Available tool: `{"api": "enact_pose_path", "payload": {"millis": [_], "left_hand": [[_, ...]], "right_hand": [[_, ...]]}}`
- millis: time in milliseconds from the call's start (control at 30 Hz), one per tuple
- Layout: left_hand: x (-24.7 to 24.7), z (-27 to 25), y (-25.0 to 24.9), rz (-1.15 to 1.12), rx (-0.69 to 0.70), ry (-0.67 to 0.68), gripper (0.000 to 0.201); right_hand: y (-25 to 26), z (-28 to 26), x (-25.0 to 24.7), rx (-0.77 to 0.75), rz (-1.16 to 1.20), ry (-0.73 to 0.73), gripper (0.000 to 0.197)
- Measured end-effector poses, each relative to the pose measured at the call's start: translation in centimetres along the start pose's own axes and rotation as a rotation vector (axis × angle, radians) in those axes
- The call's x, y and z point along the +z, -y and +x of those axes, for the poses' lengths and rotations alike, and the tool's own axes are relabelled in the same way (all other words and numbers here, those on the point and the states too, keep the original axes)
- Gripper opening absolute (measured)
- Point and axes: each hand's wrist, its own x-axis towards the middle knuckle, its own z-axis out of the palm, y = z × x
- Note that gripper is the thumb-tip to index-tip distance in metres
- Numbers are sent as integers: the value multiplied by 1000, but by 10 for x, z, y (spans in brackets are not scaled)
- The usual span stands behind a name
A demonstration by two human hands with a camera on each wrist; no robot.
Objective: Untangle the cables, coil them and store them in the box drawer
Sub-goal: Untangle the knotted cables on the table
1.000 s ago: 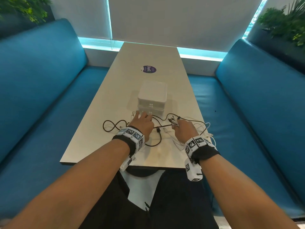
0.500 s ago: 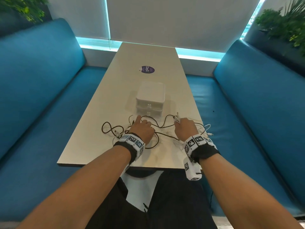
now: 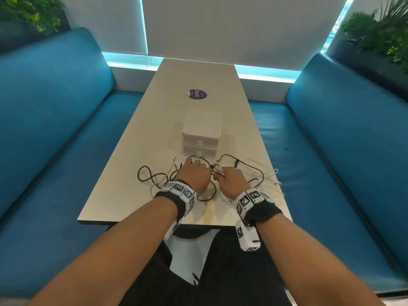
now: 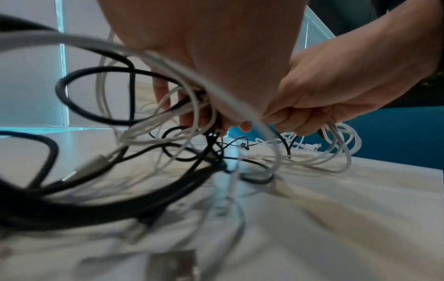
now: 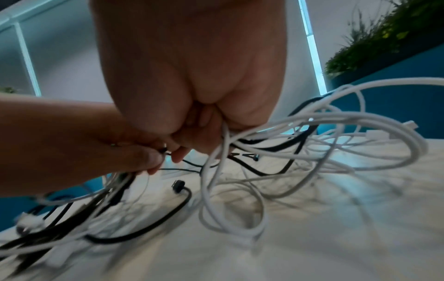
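A tangle of black cables [image 3: 144, 176] and white cables [image 3: 268, 174] lies on the near end of the white table [image 3: 123, 195]. My left hand [image 3: 195, 173] grips a bundle of black and white strands, seen from below in the left wrist view [image 4: 204, 106]. My right hand [image 3: 229, 181] is curled round white cables [image 5: 223, 144] close beside it, and plug ends stick up between the two hands. Just beyond the hands stands the white two-drawer box [image 3: 201, 131], with both drawers closed.
A round purple sticker [image 3: 198, 94] lies on the table past the box. Blue benches [image 3: 55, 129] flank the table on both sides. Green plants [image 3: 379, 34] stand behind the benches. My dark-clothed lap is below the table's near edge.
Both hands have come closer together at the middle of the tangle. The left hand drew back from the box front and now grips cables next to the right hand.
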Motion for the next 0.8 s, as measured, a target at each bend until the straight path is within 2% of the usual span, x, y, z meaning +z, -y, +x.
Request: {"api": "enact_pose_path", "payload": {"millis": [167, 267, 433, 567, 667, 800], "left_hand": [[-2, -1, 15, 40, 38, -111, 24], [-2, -1, 20, 31, 26, -67, 22], [13, -16, 39, 58, 17, 93, 25], [19, -21, 42, 55, 35, 32, 25], [18, -15, 34, 24, 37, 3, 24], [12, -11, 30, 24, 30, 57, 26]], "right_hand": [[1, -1, -13, -2, -6, -28, 26], [-5, 1, -13, 41, -33, -30, 25], [-36, -2, -35, 221, -193, -68, 25], [-48, -4, -45, 272, -341, -133, 25], [-38, -2, -39, 272, -278, -184, 26], [-30, 1, -33, 218, -127, -272, 23]]}}
